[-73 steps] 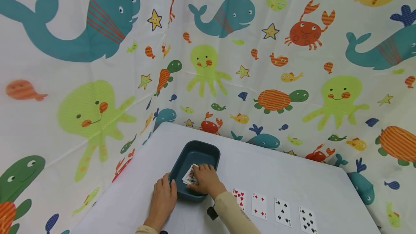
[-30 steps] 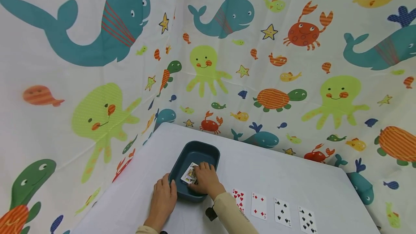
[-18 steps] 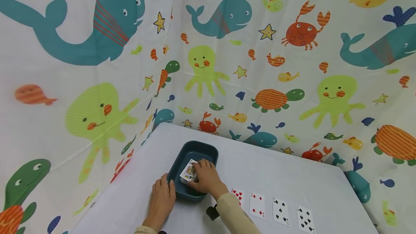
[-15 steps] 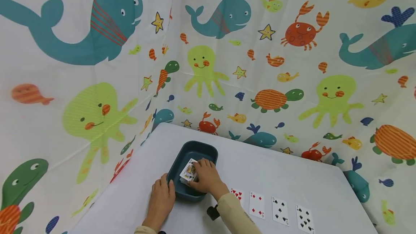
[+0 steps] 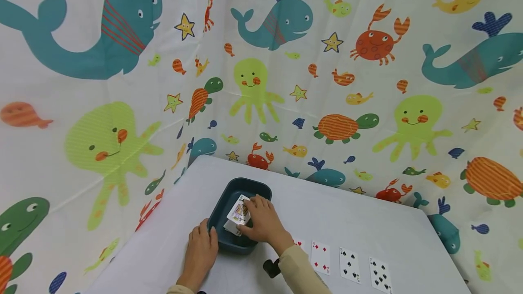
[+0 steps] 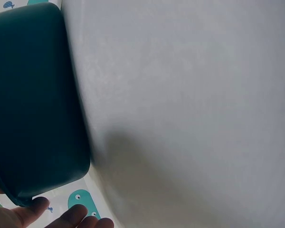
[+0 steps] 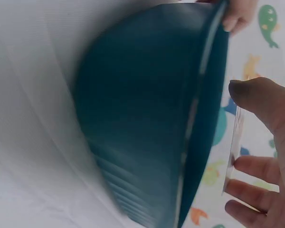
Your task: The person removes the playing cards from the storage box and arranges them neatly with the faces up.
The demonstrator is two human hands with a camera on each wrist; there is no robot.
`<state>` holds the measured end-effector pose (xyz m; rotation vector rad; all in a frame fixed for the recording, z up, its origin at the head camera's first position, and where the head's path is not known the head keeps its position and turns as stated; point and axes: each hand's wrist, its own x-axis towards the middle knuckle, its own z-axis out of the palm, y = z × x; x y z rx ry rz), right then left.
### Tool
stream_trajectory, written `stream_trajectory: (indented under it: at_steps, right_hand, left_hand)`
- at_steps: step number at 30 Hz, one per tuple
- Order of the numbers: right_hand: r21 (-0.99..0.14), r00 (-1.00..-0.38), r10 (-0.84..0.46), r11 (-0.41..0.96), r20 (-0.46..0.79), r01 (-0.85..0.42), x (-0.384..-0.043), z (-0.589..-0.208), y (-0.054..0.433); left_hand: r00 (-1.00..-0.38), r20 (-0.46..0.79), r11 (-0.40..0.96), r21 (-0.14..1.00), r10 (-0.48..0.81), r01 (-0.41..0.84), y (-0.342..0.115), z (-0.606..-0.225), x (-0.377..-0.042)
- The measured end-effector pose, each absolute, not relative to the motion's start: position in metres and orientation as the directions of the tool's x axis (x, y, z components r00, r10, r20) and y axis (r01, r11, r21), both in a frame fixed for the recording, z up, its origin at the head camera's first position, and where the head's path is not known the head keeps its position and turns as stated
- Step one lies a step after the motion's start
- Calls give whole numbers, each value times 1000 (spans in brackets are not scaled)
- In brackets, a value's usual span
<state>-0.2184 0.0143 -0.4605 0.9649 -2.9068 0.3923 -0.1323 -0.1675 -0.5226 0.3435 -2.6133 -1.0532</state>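
On the white table stands a dark teal bin [image 5: 229, 244]. My left hand [image 5: 200, 251] holds its near left rim, thumb over the edge and index finger outside; the other fingers extend past the bin's corner in the left wrist view. My right hand [image 5: 263, 219] reaches over the bin and pinches playing cards [image 5: 238, 211], a picture card facing up on top. White card surfaces show just below them, inside the bin. The right wrist view shows the held cards edge-on [image 7: 235, 137] between thumb and fingers, above the rim.
Several face-up cards lie in a row right of the bin: a heart card [image 5: 300, 242] partly behind the right sleeve, a diamond card [image 5: 320, 257], and spade cards [image 5: 349, 264] further right. A sea-animal printed curtain [image 5: 286, 103] hangs behind and left of the table.
My right hand draws the cards upward in the bin, and more white shows beneath the top card. The left hand stays on the rim. The head view shifts slightly.
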Motion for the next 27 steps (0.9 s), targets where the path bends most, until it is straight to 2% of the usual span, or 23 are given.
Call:
stream_trajectory:
  at_steps: [19,27]
  right_hand:
    - [-311,-820,-545,760,174,-571,-199,-446,42]
    - [-361,-853,-495,775,166,-519,-196,-445,62]
  left_hand:
    - [-928,173,699,706,-330,-117,-168,-528,-132]
    - [-929,174,702,703,-327,-115,-168,-527,-133]
